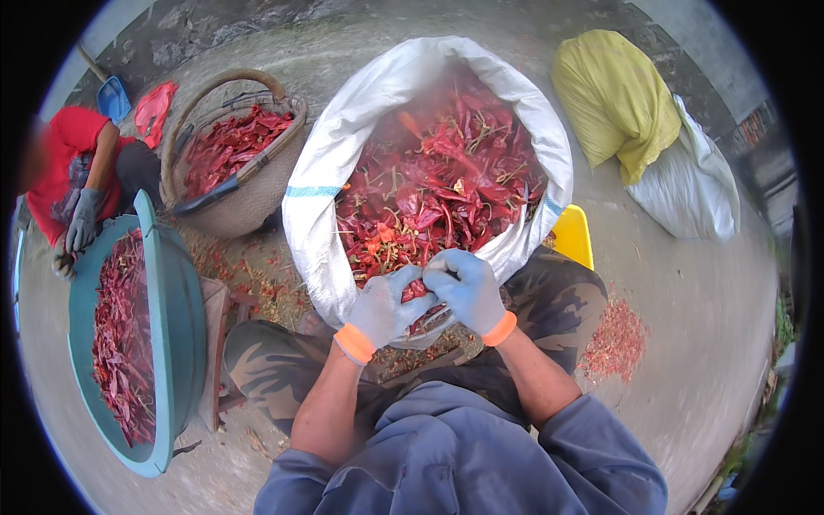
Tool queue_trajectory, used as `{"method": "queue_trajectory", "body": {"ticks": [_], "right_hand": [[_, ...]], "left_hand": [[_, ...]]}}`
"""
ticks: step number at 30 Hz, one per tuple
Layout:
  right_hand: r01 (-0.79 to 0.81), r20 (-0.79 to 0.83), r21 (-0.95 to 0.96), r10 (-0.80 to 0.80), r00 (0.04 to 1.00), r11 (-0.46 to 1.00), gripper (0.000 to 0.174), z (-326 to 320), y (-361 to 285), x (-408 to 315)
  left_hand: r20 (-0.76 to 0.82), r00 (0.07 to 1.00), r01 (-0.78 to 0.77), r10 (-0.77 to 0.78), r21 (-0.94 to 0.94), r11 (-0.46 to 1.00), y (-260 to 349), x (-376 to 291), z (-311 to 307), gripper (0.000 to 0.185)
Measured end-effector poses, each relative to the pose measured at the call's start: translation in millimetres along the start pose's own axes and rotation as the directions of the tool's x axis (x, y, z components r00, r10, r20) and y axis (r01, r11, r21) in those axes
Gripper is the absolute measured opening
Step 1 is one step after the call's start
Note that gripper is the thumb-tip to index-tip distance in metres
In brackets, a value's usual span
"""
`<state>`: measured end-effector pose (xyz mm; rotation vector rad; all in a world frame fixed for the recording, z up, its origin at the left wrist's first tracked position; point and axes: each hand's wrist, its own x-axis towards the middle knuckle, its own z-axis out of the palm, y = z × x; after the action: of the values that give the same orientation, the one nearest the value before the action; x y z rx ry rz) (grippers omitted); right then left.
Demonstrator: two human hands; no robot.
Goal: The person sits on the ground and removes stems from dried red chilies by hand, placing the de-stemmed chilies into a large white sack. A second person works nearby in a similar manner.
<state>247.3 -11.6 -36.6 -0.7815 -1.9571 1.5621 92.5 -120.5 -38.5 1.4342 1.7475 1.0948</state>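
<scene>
A white woven sack [315, 232] with its rim rolled down stands between my knees. It is full of dried red chili peppers [444, 174], many with pale stems. Both my hands wear grey-and-blue work gloves with orange cuffs and meet over the sack's near rim. A crumpled red chili pepper [413, 290] is held in the fingers of my left hand [383, 308]. Thumb and forefinger of my right hand [468, 291] pinch at that pepper's upper end; the fingertips hide the exact spot.
Left of me, a teal plastic tub [183, 309] of chili peppers rests on a wooden stool [212, 347]; a gloved co-worker [80, 154] sits beyond it. A handled basket [219, 209] holds more peppers. Stem scraps [615, 341], a yellow container [573, 235] and stuffed sacks [611, 90] lie right.
</scene>
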Motion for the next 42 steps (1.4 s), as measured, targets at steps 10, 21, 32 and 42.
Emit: {"method": "queue_trajectory", "body": {"ticks": [10,21,32,42], "right_hand": [[-0.234,0.141,0.912,0.279,0.95,0.336,0.008,-19.6,13.7,10.5],[-0.265,0.206,0.308,0.208,0.956,0.914,0.034,-14.6,13.3,-9.9],[-0.277,0.179,0.263,0.236,0.955,0.924,0.018,-14.6,19.6,-4.9],[-0.138,-0.233,-0.089,0.114,0.966,0.986,0.019,-32.2,27.2,37.2]], "left_hand": [[-0.216,0.788,-0.473,0.577,0.387,0.791,-10.0,3.4,11.2,0.016],[-0.304,0.79,-0.432,0.533,0.341,0.835,-9.6,8.0,7.7,0.023],[-0.281,0.797,-0.399,0.535,0.42,0.815,37.4,10.5,-50.0,0.036],[-0.507,0.641,0.208,0.576,0.838,0.505,20.5,54.6,-242.3,0.077]]}}
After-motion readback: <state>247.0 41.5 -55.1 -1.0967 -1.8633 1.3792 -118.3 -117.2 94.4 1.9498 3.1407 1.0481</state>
